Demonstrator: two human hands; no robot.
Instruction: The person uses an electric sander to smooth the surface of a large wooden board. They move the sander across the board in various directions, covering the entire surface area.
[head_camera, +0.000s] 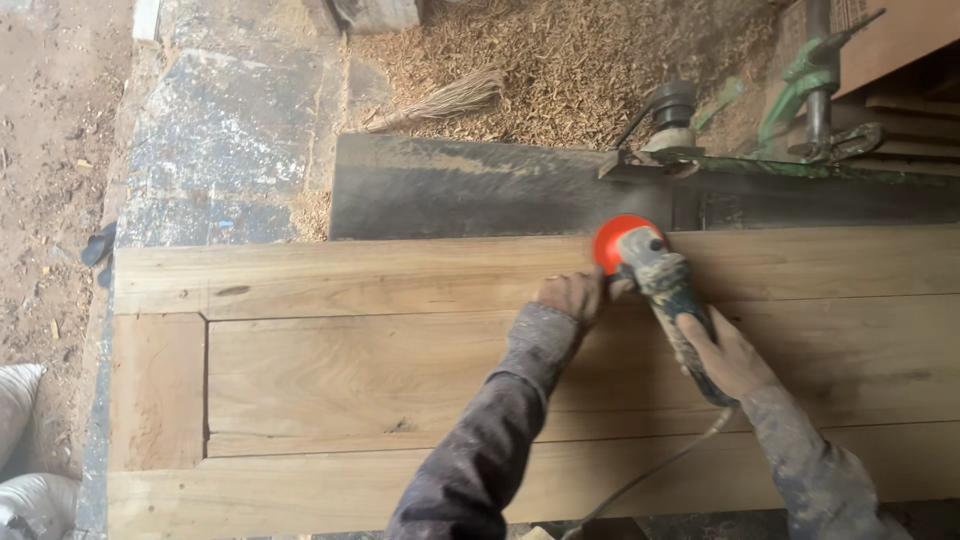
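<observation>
Both hands on the grinder, which lies on the far plank of the wooden panel, right of centre. Left hand clasps the side handle beside the orange disc guard. Right hand wraps the rear body. Cord trails near. Broom on far sawdust.

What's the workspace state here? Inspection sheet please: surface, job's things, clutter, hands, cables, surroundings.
Surface: wooden panel of joined boards, lying flat, dusty.
Job's things: angle grinder with orange disc on the panel's upper board.
Clutter: nothing seen on the panel.
Hands: left hand grips near the grinder's head; right hand holds its rear body.
Cables: power cord trails from the grinder's rear toward the near edge.
Surroundings: wood shavings, hand broom, second grinder, green clamp, white sacks.
</observation>
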